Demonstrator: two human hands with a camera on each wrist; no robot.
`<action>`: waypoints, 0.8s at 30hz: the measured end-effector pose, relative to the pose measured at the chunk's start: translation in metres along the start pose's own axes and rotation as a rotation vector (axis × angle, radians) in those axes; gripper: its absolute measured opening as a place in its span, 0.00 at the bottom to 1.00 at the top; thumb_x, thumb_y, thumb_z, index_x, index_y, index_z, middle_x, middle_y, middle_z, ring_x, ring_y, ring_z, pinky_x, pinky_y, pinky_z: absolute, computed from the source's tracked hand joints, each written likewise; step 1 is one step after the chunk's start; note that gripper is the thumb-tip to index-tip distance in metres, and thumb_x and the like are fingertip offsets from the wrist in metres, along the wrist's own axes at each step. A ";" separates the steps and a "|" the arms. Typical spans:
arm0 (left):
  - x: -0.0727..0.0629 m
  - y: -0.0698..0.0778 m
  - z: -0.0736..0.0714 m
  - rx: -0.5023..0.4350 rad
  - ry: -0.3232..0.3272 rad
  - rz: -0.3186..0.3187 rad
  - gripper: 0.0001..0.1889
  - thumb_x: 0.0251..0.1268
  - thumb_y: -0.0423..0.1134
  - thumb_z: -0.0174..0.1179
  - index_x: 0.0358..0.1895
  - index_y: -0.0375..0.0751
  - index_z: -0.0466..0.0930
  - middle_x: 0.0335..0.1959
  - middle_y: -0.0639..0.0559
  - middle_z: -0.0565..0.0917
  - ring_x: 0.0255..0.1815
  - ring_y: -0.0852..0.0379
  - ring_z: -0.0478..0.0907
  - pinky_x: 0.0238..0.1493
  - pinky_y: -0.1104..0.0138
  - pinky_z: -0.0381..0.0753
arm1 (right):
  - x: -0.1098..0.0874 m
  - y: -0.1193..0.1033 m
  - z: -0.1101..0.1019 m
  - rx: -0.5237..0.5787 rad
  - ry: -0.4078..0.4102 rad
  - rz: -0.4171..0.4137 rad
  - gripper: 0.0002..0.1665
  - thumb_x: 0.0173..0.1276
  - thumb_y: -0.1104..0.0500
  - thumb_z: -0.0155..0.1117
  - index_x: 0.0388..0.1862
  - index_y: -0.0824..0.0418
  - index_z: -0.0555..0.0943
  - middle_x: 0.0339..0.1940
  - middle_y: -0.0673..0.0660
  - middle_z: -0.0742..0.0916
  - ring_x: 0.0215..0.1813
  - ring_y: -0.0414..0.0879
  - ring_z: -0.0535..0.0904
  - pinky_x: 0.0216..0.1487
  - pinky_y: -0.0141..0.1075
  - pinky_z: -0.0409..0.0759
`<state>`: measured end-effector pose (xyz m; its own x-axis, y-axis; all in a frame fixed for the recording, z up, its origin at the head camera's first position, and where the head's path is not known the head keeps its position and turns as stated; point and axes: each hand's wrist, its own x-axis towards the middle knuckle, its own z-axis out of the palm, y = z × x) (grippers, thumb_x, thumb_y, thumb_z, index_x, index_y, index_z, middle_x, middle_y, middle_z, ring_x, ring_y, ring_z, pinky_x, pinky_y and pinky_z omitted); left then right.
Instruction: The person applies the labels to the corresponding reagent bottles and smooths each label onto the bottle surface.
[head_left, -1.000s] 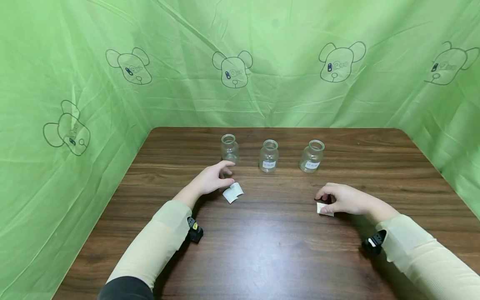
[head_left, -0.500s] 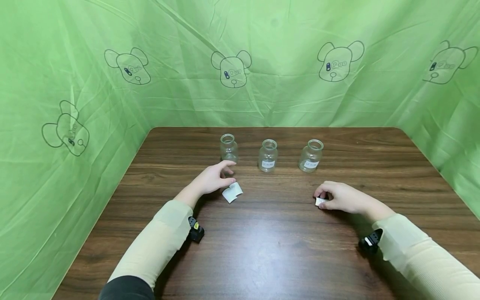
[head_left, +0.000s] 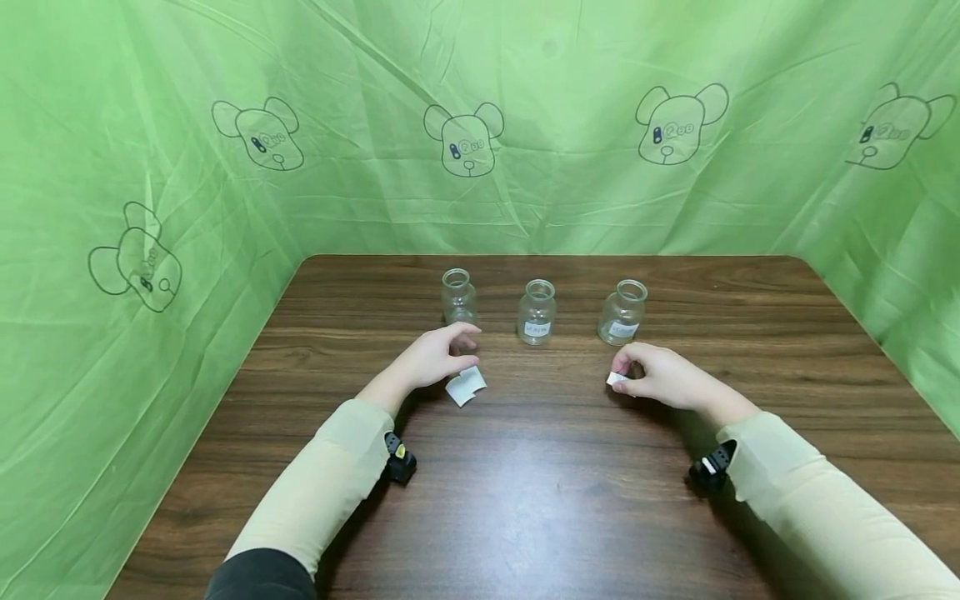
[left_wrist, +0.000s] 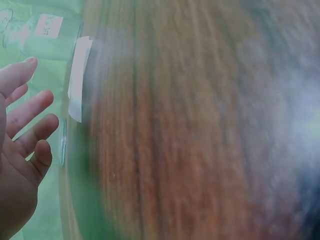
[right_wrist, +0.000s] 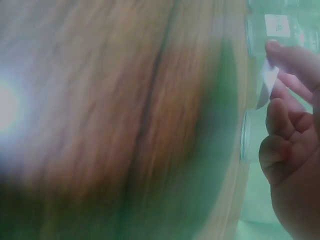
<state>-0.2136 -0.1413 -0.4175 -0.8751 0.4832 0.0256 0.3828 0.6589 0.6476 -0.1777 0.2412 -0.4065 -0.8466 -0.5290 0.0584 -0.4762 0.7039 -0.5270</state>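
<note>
My right hand [head_left: 663, 377] pinches a small white paper slip [head_left: 616, 379] between thumb and fingers, in front of the right-hand glass jar [head_left: 622, 310]. In the right wrist view the slip [right_wrist: 268, 84] looks bent and sticks out past the fingers. Relaxed and holding nothing, my left hand [head_left: 431, 358] reaches over the table before the left glass jar [head_left: 459, 292], which it partly hides. White paper slips [head_left: 467, 388] lie overlapping just under its thumb. Between those two stands the middle glass jar [head_left: 537, 307]. White labels with writing show on the middle and right jars.
Everything stands on a dark wood-grain table [head_left: 517, 500]. A green curtain [head_left: 555, 200] with bear-head drawings closes off the back and sides. The jars are in a loose row toward the table's far side, mouths up and uncapped.
My right hand has picked the paper slip up off the table and carried it left and away from me, toward the right jar. My left hand has shifted only slightly right.
</note>
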 end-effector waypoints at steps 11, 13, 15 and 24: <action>0.002 0.014 0.002 0.014 0.026 0.013 0.15 0.61 0.43 0.61 0.50 0.43 0.79 0.42 0.55 0.83 0.38 0.60 0.77 0.41 0.64 0.75 | 0.025 -0.015 0.008 0.073 0.057 -0.034 0.09 0.60 0.52 0.68 0.36 0.52 0.79 0.34 0.45 0.81 0.36 0.41 0.76 0.38 0.38 0.74; 0.003 0.018 0.003 0.007 0.023 0.018 0.15 0.61 0.43 0.60 0.50 0.43 0.79 0.39 0.56 0.83 0.37 0.60 0.77 0.40 0.65 0.75 | 0.029 -0.019 0.010 0.079 0.069 -0.047 0.08 0.60 0.53 0.68 0.36 0.52 0.80 0.34 0.45 0.82 0.36 0.41 0.76 0.38 0.38 0.74; 0.004 0.021 0.004 -0.001 0.021 0.025 0.15 0.62 0.44 0.60 0.49 0.44 0.80 0.38 0.57 0.83 0.37 0.61 0.77 0.40 0.66 0.75 | 0.033 -0.022 0.013 0.088 0.080 -0.068 0.08 0.60 0.54 0.68 0.36 0.52 0.80 0.33 0.45 0.82 0.35 0.40 0.76 0.36 0.37 0.74; 0.010 0.030 0.009 -0.047 0.031 0.038 0.14 0.61 0.45 0.60 0.48 0.45 0.82 0.37 0.60 0.83 0.38 0.62 0.76 0.42 0.65 0.74 | 0.050 -0.035 0.019 0.098 0.141 -0.104 0.09 0.60 0.53 0.68 0.37 0.55 0.81 0.35 0.48 0.82 0.33 0.40 0.74 0.35 0.36 0.73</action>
<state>-0.2085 -0.1114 -0.4047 -0.8691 0.4892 0.0737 0.4022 0.6119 0.6810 -0.1989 0.1811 -0.4008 -0.8225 -0.5197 0.2312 -0.5429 0.5961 -0.5915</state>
